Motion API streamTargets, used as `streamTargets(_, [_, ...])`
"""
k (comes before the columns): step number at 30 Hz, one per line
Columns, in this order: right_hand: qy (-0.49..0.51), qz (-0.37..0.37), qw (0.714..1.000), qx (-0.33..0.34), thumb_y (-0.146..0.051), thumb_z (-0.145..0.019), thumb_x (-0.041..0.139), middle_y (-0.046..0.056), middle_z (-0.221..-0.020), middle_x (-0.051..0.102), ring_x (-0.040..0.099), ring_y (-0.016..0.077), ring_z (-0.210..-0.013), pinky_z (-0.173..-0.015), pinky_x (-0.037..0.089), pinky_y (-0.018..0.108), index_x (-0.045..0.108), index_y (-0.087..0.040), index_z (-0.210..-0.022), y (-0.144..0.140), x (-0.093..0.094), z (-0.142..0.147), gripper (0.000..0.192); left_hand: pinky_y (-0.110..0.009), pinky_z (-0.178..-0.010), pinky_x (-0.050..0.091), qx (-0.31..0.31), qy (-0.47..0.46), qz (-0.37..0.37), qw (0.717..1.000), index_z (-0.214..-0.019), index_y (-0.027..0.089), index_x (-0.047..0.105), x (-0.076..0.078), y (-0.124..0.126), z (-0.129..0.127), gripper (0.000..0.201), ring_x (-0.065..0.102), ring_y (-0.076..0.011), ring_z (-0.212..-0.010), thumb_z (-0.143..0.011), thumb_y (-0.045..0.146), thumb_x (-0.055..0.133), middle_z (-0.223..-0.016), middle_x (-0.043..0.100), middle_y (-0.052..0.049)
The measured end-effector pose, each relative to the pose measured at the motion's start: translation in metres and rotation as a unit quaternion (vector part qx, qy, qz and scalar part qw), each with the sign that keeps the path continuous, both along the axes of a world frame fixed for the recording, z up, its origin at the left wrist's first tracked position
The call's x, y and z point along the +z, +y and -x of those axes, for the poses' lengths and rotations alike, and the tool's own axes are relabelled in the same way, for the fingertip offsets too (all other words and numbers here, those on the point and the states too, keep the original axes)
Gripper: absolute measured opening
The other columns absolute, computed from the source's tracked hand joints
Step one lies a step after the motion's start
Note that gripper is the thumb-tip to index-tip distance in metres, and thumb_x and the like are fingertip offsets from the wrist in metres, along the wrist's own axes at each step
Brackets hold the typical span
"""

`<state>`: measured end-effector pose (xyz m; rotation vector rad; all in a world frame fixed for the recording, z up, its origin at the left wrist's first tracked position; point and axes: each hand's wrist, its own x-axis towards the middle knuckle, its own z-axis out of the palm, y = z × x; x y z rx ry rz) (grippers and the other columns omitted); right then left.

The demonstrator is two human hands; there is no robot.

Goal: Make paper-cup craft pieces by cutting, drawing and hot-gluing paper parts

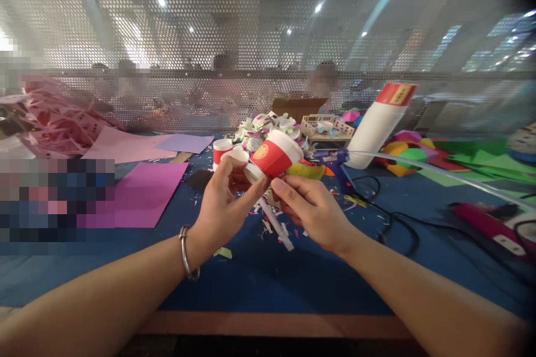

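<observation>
I held a small red-and-white paper cup (276,155) up in front of me, above the blue worktop (268,284). The cup was tipped on its side, its open mouth pointing up and to the right, with a round gold emblem on its red band facing me. My left hand (224,201) was closed around the cup's base end, thumb and fingertips pinching the white rim there; a metal bangle (187,254) sat on that wrist. My right hand (312,209) was closed too, its fingertips touching the lower edge of the cup right beside my left fingertips. A thin white strip (276,226) slanted down from between my two hands toward the worktop; I could not tell which hand gripped it.

Just behind the cup stood a second red-and-white cup (221,150), upright on the worktop. Beyond it lay a heap of cut paper scraps (262,125) and a small pale basket (329,127). To the right of my hands a blue glue gun (335,159) rested with its black cord (389,223) trailing across the cloth, and a large white bottle with a red cap (379,125) leaned behind it. Sheets of pink and purple paper (142,192) lay to the left, and bright coloured paper shapes (412,153) to the right. Small paper clippings littered the worktop under my hands. A perforated metal screen (251,39) stood at the far edge.
</observation>
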<state>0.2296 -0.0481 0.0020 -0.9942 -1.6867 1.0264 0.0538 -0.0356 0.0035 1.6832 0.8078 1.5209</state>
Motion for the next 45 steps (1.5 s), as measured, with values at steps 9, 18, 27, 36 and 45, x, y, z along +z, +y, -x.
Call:
streamTargets(9, [-0.031, -0.024, 0.999, 0.003, -0.056, -0.097, 0.053, -0.005, -0.057, 0.037, 0.032, 0.0086, -0.049, -0.044, 0.022, 0.027, 0.051, -0.02, -0.07, -0.003, 0.005, 0.0, 0.045, -0.025, -0.061, 0.052, -0.027, -0.028, 0.044, 0.998, -0.088, 0.022, 0.05, -0.003, -0.005, 0.0, 0.026, 0.063, -0.0118, -0.068, -0.083, 0.028, 0.075, -0.078, 0.066, 0.001])
streamTargets(18, [-0.048, -0.04, 0.998, -0.002, -0.056, -0.096, 0.054, -0.005, -0.057, 0.037, 0.033, 0.0082, -0.05, -0.046, 0.023, 0.027, 0.048, -0.02, -0.068, -0.004, 0.009, -0.001, 0.046, -0.023, -0.057, 0.049, -0.029, -0.031, 0.05, 0.998, -0.085, 0.021, 0.05, 0.002, -0.005, 0.001, 0.027, 0.058, -0.0091, -0.063, -0.082, 0.025, 0.077, -0.073, 0.061, 0.003])
streamTargets(27, [-0.072, -0.057, 0.996, -0.009, -0.055, -0.099, 0.051, -0.005, -0.056, 0.038, 0.034, 0.008, -0.049, -0.047, 0.025, 0.028, 0.046, -0.02, -0.066, -0.003, 0.011, -0.004, 0.047, -0.024, -0.057, 0.048, -0.02, -0.002, 0.043, 0.999, -0.086, 0.02, 0.051, -0.002, -0.005, 0.0, 0.027, 0.059, -0.0103, -0.064, -0.082, 0.027, 0.077, -0.077, 0.062, 0.002])
streamTargets(36, [0.045, 0.019, 0.999, -0.022, -0.057, -0.096, 0.054, -0.009, -0.053, 0.026, 0.023, 0.0062, -0.043, -0.042, 0.016, 0.027, 0.05, -0.021, -0.074, 0.01, 0.005, -0.009, 0.043, -0.031, -0.078, 0.054, -0.037, -0.035, 0.104, 0.993, -0.107, 0.019, 0.054, -0.004, -0.002, 0.002, 0.035, 0.066, -0.0182, -0.089, -0.082, 0.028, 0.077, -0.098, 0.066, -0.006])
streamTargets(45, [-0.037, -0.033, 0.999, -0.001, -0.053, -0.095, 0.059, -0.006, -0.059, 0.039, 0.031, 0.0079, -0.05, -0.045, 0.021, 0.028, 0.06, -0.018, -0.084, -0.001, 0.013, -0.006, 0.037, -0.035, -0.084, 0.057, -0.035, -0.033, 0.11, 0.993, -0.111, 0.018, 0.054, -0.004, 0.001, 0.002, 0.041, 0.065, -0.0228, -0.102, -0.081, 0.029, 0.078, -0.108, 0.067, -0.011])
